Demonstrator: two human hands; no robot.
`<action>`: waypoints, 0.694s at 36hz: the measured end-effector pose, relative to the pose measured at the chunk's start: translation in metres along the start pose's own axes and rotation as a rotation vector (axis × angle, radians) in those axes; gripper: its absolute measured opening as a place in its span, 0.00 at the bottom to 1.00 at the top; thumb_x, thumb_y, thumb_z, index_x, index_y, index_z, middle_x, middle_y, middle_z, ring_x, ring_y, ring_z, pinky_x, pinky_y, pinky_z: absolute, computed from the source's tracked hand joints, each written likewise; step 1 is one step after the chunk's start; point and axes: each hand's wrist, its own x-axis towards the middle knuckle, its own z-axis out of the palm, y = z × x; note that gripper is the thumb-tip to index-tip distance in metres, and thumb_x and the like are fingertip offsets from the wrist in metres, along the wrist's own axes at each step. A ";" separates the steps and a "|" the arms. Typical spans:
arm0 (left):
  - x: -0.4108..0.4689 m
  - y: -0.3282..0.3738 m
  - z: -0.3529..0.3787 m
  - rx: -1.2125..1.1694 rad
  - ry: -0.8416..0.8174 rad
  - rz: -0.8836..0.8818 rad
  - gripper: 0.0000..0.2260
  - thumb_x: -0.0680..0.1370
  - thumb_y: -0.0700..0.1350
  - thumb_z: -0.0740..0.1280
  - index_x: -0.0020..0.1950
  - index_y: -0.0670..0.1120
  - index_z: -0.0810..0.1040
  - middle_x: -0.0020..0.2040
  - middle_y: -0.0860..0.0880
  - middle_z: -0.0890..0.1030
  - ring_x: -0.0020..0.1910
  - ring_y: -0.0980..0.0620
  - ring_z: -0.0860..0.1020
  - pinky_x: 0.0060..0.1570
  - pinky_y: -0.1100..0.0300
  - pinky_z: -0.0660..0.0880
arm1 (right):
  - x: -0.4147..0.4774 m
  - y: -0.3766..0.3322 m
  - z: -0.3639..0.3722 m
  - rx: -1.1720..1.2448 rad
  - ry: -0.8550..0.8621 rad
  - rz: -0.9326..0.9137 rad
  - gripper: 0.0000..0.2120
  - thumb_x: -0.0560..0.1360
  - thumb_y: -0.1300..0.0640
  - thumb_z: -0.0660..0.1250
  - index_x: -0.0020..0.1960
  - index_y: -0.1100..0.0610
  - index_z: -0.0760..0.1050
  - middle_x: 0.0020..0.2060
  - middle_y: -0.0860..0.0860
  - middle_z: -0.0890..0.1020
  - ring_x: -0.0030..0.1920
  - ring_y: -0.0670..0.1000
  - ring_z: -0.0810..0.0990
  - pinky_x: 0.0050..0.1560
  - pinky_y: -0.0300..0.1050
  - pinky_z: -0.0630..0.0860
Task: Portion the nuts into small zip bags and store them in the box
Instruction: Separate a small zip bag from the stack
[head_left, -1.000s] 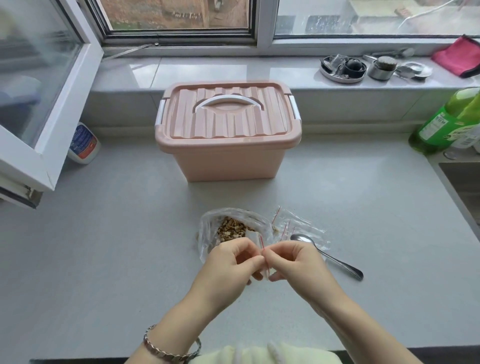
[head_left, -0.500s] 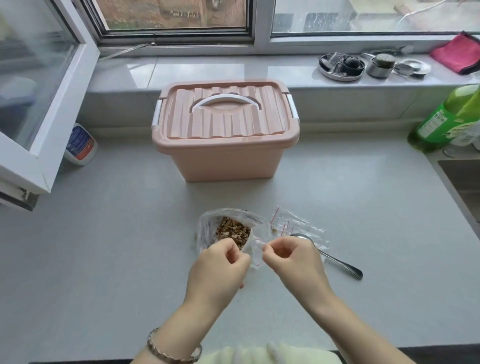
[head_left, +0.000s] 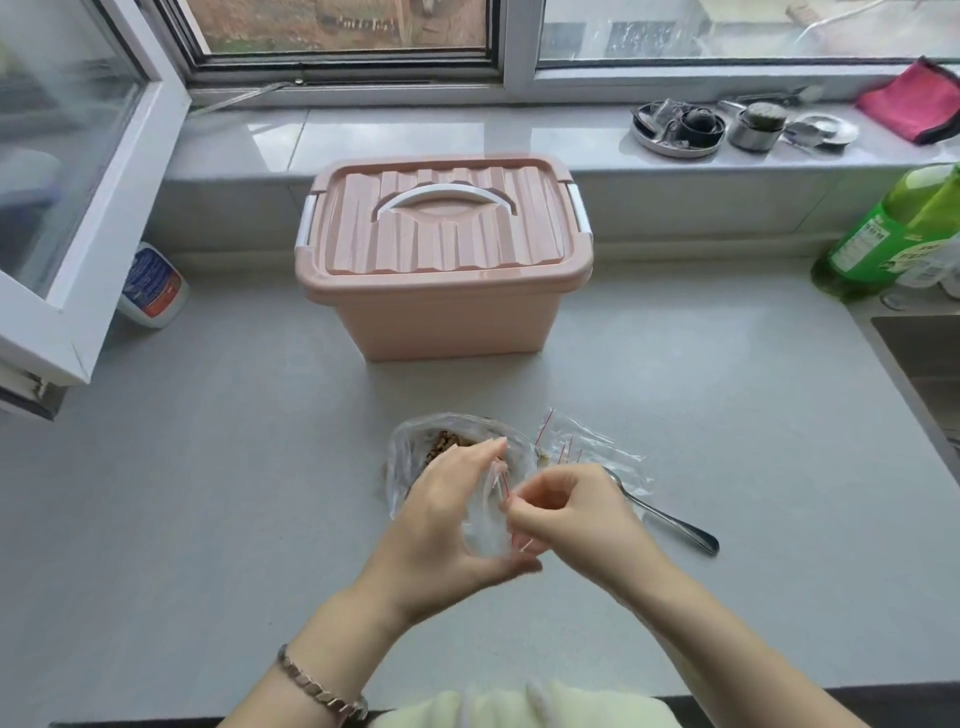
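Fingers (head_left: 470, 460) of the left hand (head_left: 441, 525) curl round a small zip bag (head_left: 485, 525), just nearer than the nut bag (head_left: 415, 452), with the closed box (head_left: 441, 291) far behind. I see the right hand (head_left: 571, 514) pinching its red-striped mouth. Spare bags (head_left: 587, 447) and a spoon (head_left: 670, 519) lie just right.

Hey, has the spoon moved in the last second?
No. The spoon still lies just right of the nut bag, well below the pink box.

Grey countertop (head_left: 208, 493) below daylit windows (head_left: 337, 26), tiled sill (head_left: 415, 130), sink (head_left: 924, 364) at right
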 end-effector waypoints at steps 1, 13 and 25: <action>0.000 0.000 0.002 -0.007 0.031 0.005 0.36 0.62 0.62 0.71 0.67 0.53 0.65 0.58 0.57 0.72 0.59 0.60 0.70 0.62 0.68 0.64 | -0.001 -0.001 0.000 0.013 -0.004 -0.002 0.13 0.67 0.66 0.64 0.26 0.56 0.76 0.22 0.50 0.78 0.25 0.45 0.75 0.34 0.40 0.75; -0.002 0.000 0.011 0.115 0.107 0.102 0.23 0.66 0.60 0.70 0.53 0.49 0.70 0.46 0.53 0.72 0.46 0.56 0.68 0.51 0.70 0.64 | -0.003 -0.002 -0.007 -0.218 0.122 -0.076 0.08 0.64 0.58 0.74 0.30 0.52 0.77 0.27 0.47 0.81 0.29 0.41 0.78 0.33 0.37 0.75; -0.005 0.004 0.012 0.217 0.173 0.093 0.25 0.65 0.63 0.68 0.57 0.53 0.72 0.52 0.56 0.77 0.52 0.59 0.71 0.51 0.61 0.65 | -0.004 0.004 -0.015 -0.351 0.202 -0.226 0.09 0.67 0.60 0.72 0.31 0.51 0.76 0.28 0.46 0.79 0.33 0.43 0.77 0.36 0.37 0.75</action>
